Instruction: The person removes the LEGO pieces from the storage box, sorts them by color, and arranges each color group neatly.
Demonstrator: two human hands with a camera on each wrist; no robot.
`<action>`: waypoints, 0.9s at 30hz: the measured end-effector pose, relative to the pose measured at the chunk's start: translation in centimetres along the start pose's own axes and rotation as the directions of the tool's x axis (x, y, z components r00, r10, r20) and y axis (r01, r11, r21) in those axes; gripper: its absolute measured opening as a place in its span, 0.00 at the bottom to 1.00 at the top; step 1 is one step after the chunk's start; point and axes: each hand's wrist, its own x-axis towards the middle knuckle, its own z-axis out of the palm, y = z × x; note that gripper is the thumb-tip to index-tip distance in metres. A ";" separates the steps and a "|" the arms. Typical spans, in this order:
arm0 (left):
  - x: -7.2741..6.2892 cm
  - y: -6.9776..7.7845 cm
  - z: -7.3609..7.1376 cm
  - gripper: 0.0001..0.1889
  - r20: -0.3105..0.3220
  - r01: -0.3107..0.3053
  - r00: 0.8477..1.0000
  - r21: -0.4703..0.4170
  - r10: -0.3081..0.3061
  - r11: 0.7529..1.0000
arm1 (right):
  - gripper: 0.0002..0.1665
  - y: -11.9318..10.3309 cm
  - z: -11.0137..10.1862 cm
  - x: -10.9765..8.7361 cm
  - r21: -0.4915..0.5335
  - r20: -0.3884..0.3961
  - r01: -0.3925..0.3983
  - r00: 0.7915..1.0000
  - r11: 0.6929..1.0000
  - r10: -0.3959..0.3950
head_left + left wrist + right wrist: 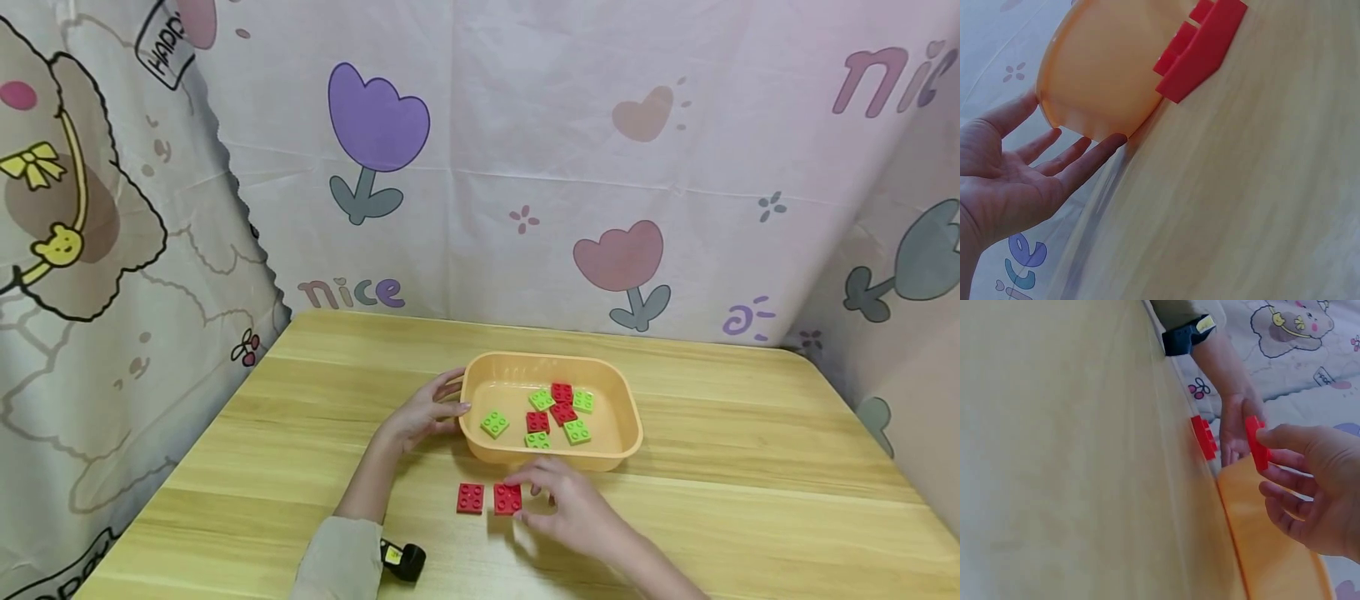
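My right hand (573, 507) pinches a red toy brick (507, 502) between thumb and forefinger, just in front of a pale orange plastic basin (551, 457). In the right wrist view this brick (1255, 442) is lifted off the table. To its left, studs up, lies a second red brick (470, 498) on the wood. My left hand (422, 418) rests at the basin's left end. The left wrist view shows that hand's fairly straight fingers (1088, 165) touching the outer wall, with the thumb at the rim.
Inside the basin lie several red bricks (537, 422) and several lime green bricks (495, 424). The wooden table (750, 467) reaches back to a hanging printed cloth (495, 100), which also closes off both sides. A black strap (405, 562) sits on the left wrist.
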 end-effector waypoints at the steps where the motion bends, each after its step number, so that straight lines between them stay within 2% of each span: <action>1: 0.0 0.0 0.0 0.35 0.000 0.001 1.000 -0.001 -0.001 1.000 | 0.21 0.1 0.2 -0.1 -0.008 -0.006 -0.001 1.000 1.000 0.001; 11: 0.2 -0.1 0.1 0.35 0.007 0.001 1.000 -0.010 -0.001 1.000 | 0.22 1.4 2.2 -0.7 0.017 -0.063 -0.030 0.998 0.999 0.031; 18: 0.3 -0.3 0.0 0.35 -0.020 0.003 1.000 -0.007 -0.003 1.000 | 0.22 2.0 2.7 -0.7 0.006 -0.069 -0.045 0.997 0.999 0.045; 27: 0.2 -0.1 0.0 0.35 -0.013 0.005 1.000 -0.017 -0.005 1.000 | 0.21 2.3 3.1 -0.6 -0.035 -0.097 -0.049 0.994 0.998 0.045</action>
